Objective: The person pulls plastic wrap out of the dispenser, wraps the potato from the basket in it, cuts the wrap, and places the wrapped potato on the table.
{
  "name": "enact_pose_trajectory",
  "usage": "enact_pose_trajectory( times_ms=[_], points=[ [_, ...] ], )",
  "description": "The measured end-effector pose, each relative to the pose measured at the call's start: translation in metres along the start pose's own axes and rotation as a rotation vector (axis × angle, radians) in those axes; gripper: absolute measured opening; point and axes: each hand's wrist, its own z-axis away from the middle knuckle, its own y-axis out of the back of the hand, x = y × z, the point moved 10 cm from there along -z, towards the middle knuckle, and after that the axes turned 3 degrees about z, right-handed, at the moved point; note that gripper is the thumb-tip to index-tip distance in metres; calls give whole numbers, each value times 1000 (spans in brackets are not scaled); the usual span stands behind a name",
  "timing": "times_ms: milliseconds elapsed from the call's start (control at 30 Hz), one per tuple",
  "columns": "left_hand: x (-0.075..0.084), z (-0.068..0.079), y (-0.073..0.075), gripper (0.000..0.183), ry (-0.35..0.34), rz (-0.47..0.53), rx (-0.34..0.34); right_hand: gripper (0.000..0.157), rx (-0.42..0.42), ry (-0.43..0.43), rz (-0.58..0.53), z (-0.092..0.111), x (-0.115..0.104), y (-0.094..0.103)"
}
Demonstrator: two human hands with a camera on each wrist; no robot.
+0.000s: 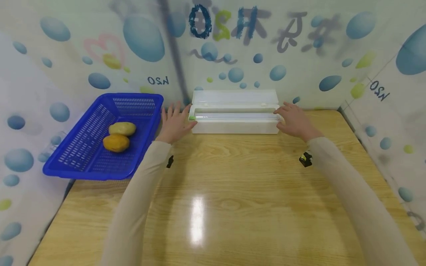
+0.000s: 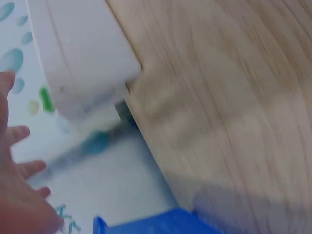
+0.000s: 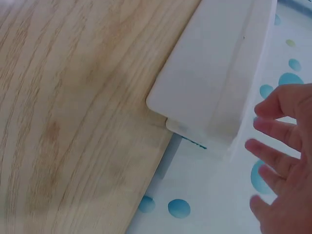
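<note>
A long white cling film dispenser box (image 1: pixel 235 127) stands at the back edge of the table, its lid (image 1: pixel 235 96) raised. A shiny pale roll (image 1: pixel 235 116) lies inside along its length. At the box's left end is my left hand (image 1: pixel 174 125), fingers spread, with the thumb tip at the corner. My right hand (image 1: pixel 295 120) is at the opposite end, its fingertips overlapping the corner in the head view. In the right wrist view, the fingers (image 3: pixel 275 155) are loosely bent beside the white box (image 3: pixel 209 63), a gap showing between them. Neither hand grips anything.
A blue plastic basket (image 1: pixel 78 171) stands on the left, close to my left forearm, holding a yellow mango (image 1: pixel 116 143) and a paler oval fruit (image 1: pixel 122 129). Behind the table (image 1: pixel 233 192) hangs a white sheet (image 1: pixel 126 81) with blue spots.
</note>
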Motion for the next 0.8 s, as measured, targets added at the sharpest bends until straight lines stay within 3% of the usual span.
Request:
enact_pose_trajectory(
  times_ms=[167,267,500,800],
  points=[
    [38,-6,-7,46,-222,-19,89,35,28,59,48,-4,-11,-7],
    [51,-4,-9,33,-290,-28,128,34,51,74,66,-5,-13,-9],
    [52,-7,-10,21,-299,5,160,29,90,76,63,-11,-11,-13],
    [49,-25,-10,17,-251,152,94,19,101,31,15,-17,2,-10]
  ],
)
